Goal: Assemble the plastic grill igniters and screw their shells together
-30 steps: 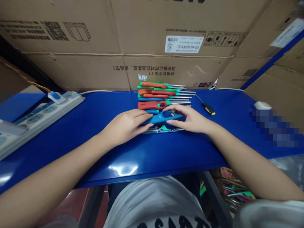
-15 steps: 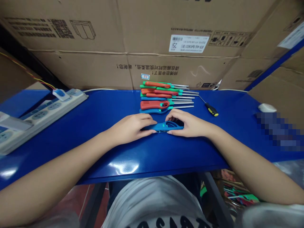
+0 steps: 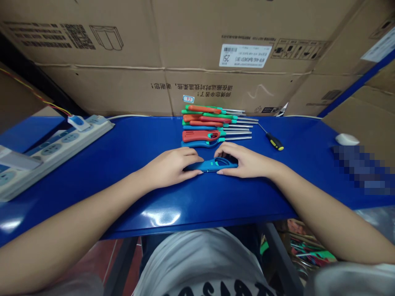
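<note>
Between my hands, low over the blue table (image 3: pixel 197 205), is the blue plastic body of a gas lighter (image 3: pixel 205 165), with a finger loop on its right half. My left hand (image 3: pixel 175 164) is closed on the left end, thumb in front and fingers behind. The right end sits in the pinch of my right hand (image 3: pixel 239 159). A thin strip with small metallic spots shows along the near edge. No metal tube shows on this piece; its right tip is covered by my hand. Just behind lie several stick lighters, such as a red lighter (image 3: pixel 200 136) with a metal tube.
A screwdriver (image 3: pixel 274 142) with a black and yellow handle lies right of the lighters. At left stands a white power strip (image 3: pixel 69 142). Cardboard (image 3: pixel 123 90) walls the back. On the right is a white object (image 3: pixel 347 139); below, a container holds colourful parts (image 3: pixel 317 255).
Both hands keep their hold on the blue lighter body. It has tilted very slightly, so its near-edge strip shows a little less; otherwise nothing has moved.
</note>
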A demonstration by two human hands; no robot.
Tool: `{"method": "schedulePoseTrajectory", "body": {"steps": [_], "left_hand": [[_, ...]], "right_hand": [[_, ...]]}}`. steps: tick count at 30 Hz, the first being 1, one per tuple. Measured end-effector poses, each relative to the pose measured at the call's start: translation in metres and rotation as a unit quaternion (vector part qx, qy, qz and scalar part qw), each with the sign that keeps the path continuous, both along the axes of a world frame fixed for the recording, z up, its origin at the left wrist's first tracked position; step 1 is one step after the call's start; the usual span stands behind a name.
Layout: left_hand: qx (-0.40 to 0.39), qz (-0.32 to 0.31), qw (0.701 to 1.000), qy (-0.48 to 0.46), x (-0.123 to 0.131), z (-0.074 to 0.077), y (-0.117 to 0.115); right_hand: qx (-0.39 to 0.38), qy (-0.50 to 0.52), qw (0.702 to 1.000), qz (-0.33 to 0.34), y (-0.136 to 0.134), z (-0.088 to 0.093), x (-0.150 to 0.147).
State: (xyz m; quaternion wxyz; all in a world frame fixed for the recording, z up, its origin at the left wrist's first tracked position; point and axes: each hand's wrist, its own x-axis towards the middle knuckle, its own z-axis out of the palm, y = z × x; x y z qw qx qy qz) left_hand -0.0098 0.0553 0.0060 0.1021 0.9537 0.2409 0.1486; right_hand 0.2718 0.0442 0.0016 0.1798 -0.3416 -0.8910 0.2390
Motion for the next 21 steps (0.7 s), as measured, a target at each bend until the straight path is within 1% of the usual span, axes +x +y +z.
{"method": "schedulePoseTrajectory", "body": {"steps": [7,15,21], "left_hand": [[-0.009,0.003,1.000,-0.011,0.0002,-0.0001,-0.0004],[-0.001,0.010,1.000,-0.009,0.0005,0.0005,-0.0014],[0.002,0.013,1.000,-0.004,0.0010,0.0017,-0.0021]], "right_hand": [[0.011,0.002,1.000,0.005,0.0000,0.0018,-0.0011],[0.046,0.004,0.999,0.028,0.0017,0.0023,-0.0020],[0.054,0.001,0.998,0.029,0.0017,0.0026,-0.0018]]}}
